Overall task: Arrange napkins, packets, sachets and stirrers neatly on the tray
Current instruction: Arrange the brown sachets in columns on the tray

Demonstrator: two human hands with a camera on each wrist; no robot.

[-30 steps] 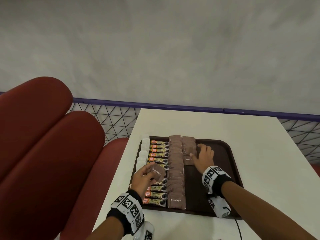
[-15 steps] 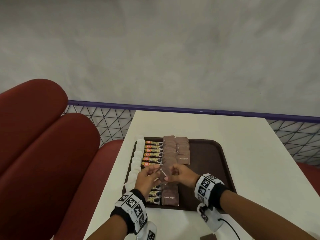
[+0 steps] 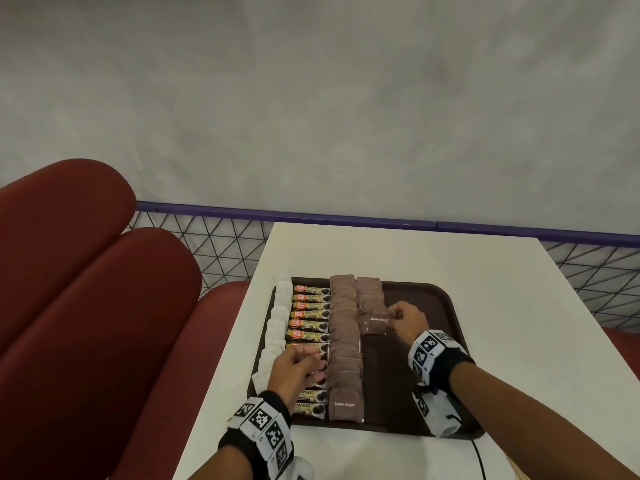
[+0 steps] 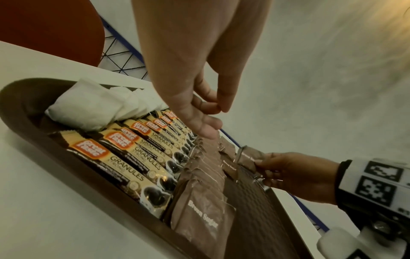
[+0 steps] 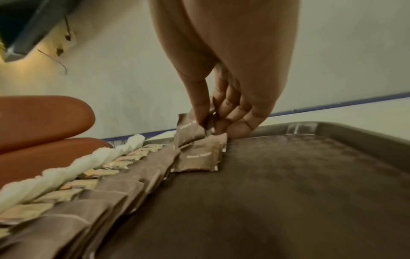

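Note:
A dark brown tray point(image 3: 434, 299) point(image 5: 288, 175) lies on the white table. It holds a column of white napkins point(image 3: 277, 323) point(image 4: 84, 108), a column of coffee granule sticks point(image 3: 308, 313) point(image 4: 124, 157), a long row of brown sugar sachets point(image 3: 343, 344) point(image 4: 199, 210) and a short second row point(image 3: 369, 292) point(image 5: 199, 157). My right hand point(image 3: 391, 318) point(image 5: 206, 126) pinches one brown sugar sachet point(image 3: 375, 322) point(image 5: 190, 131) just over the near end of that short row. My left hand point(image 3: 317, 358) point(image 4: 218, 112) hovers over the coffee sticks, fingers loosely curled and holding nothing.
Red padded bench backs point(image 3: 86, 306) stand to the left of the table point(image 3: 415, 258). A purple rail with wire mesh point(image 3: 207, 251) runs behind it, below a grey wall. The tray's right half is bare. A thin black cable point(image 3: 479, 459) lies at the front edge.
The left hand passed its brown sugar sachet to the right hand near the tray's front. The right hand carried it back to the short second row; the left hand is now empty.

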